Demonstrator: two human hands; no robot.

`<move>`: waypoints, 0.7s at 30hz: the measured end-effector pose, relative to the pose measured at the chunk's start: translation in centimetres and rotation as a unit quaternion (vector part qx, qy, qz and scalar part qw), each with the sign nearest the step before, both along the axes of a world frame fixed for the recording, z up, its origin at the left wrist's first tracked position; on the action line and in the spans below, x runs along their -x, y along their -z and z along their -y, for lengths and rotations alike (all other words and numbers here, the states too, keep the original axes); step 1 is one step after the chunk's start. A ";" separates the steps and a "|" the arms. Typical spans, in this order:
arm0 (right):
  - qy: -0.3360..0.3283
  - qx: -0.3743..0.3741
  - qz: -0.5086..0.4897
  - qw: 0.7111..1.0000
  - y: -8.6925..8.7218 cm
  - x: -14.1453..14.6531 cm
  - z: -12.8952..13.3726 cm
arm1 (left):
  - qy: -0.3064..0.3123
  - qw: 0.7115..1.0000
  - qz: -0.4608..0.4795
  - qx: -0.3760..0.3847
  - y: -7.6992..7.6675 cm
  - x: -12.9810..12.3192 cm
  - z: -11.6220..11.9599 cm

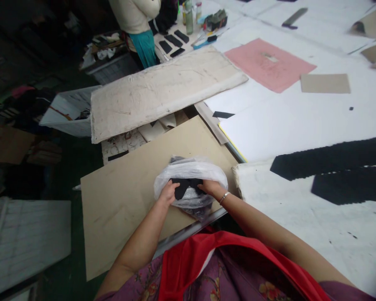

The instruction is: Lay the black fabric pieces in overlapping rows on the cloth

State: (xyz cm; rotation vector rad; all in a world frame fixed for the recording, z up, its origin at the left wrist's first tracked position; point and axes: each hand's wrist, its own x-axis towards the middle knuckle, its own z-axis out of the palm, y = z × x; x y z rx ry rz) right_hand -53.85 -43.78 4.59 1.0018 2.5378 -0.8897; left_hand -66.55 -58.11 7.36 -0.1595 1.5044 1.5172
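Observation:
Both hands are inside the opening of a clear plastic bag [200, 167] that rests on a tan board [122, 200]. My left hand [168, 192] pinches the left end of a black cut piece [181, 190], thumb on top. At its right end my right hand [209, 187], with a bracelet on the wrist, grips the black material too. Whether this is one piece or a small stack, I cannot tell. Crumpled plastic surrounds the hands, and some fingers are hidden under the material.
A thick off-white board [166, 92] lies beyond the tan board. To the right, long black strips [332, 159] lie on the white table [301, 121], with a pink sheet [269, 65] farther back. Plastic bins [69, 108] stand left. A person [138, 25] stands at the far side.

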 end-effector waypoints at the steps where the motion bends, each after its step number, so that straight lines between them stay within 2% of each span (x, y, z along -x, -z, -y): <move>1: -0.001 0.003 0.005 1.000 0.2 0.3 -0.1 | 0.004 1.000 -0.007 0.003 -0.2 0.0 -0.1; 6: -0.013 0.053 0.076 0.996 -0.1 1.1 -0.4 | 0.054 0.997 -0.060 -0.006 -1.4 0.6 -1.4; 12: -0.026 0.067 0.077 0.994 -0.5 1.4 -0.8 | 0.132 0.974 -0.180 0.029 -2.5 2.5 -4.6; 16: -0.032 0.064 0.069 0.995 -0.3 1.4 -1.3 | 0.176 0.946 -0.266 0.065 -2.0 3.4 -6.5; 21: -0.061 0.074 0.034 0.995 -0.1 0.6 -1.4 | 0.193 0.929 -0.281 0.142 -0.6 3.3 -6.5</move>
